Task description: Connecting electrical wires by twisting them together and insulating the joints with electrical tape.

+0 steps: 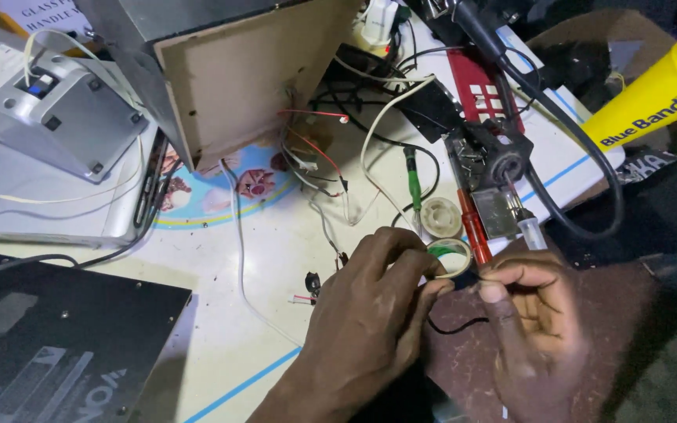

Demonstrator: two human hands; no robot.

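The worktop [221,345] is big and pale, with a thin blue line across it and a bright cartoon picture near the middle. It is very crowded. A brown wooden box [252,70] stands tipped at the back, with loose wires hanging out of it. A silver machine [48,110] sits at the far left on a flat grey tray, and a flat black panel [48,352] lies in the near left corner. At the right there is a yellow tube [656,90], a thick black cable [558,133] that loops round, a red board [479,86], a red-handled tool [473,227] and a green-handled tool [414,184]. A second small tape roll [441,217] lies flat just behind the hands. The place is dim, so not much of the room shows.

Both hands are low in the middle, very close to each other. The left hand [370,321] has its fingers [413,278] closed round a small roll of tape [452,258], held up just over the worktop. The right hand [530,313] has its fingers [499,290] pinched tight on something tiny right beside the roll. It looks like the tape's end or the thin black wire [456,323] that curls out below, but I cannot tell which.

It looks like the tape is being pulled off to wrap the wire. Next, I think the roll must be held steady while the other fingers pull gently and keep the tape straight, so it does not twist or stick to itself.
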